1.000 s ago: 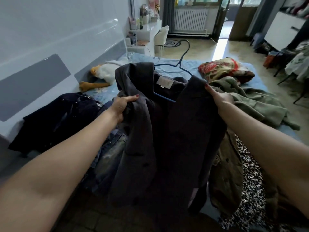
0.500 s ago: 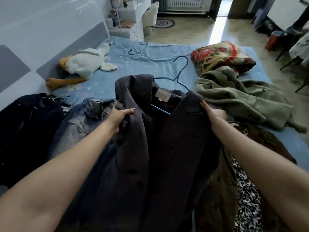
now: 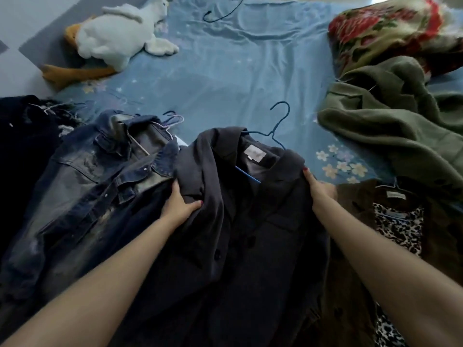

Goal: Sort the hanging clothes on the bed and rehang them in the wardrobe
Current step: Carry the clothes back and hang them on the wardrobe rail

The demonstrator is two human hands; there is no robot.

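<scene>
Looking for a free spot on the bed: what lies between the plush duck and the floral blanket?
Head view: mostly bare blue sheet, with only a loose blue hanger near its top edge.

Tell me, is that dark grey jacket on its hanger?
On: the blue hanger sits inside the dark grey jacket collar, hook poking out above.

Both forearms are bare, no sleeves; red polish on the nails of left hand (image 3: 179,206) and right hand (image 3: 319,187)
</scene>
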